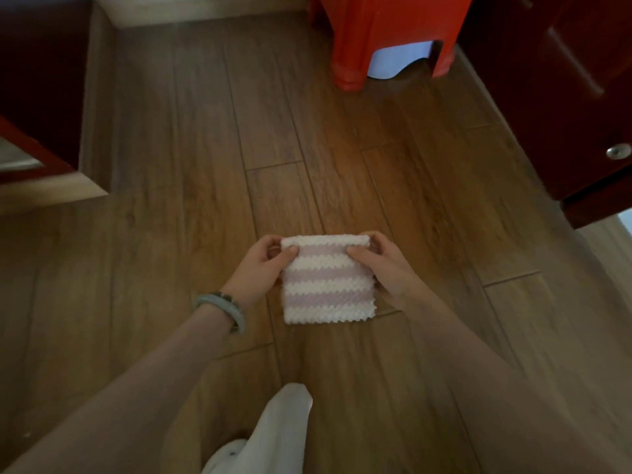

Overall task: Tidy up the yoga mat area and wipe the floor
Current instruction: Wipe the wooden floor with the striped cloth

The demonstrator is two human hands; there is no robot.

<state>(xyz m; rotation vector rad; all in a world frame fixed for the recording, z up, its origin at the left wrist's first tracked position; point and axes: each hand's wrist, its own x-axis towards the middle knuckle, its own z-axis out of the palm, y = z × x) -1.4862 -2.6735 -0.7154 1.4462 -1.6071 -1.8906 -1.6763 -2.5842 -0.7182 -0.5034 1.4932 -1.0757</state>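
So, I see left hand [265, 265] and right hand [379, 268] pinching the top corners of the striped cloth [328, 285] over open wood floor [239, 131]; dark cabinet [547, 97] hems the right edge, red stool [386, 29] stands ahead.

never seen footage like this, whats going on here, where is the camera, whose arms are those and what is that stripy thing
There is no machine here. The single picture comes from a wide-angle camera worn on a person's head, looking down along their own bare arms. The left hand, with a bracelet on its wrist, and the right hand each pinch an upper corner of a pink-and-white striped cloth, held out over the wooden floor. A red stool stands further ahead, and a dark cabinet is on the right.
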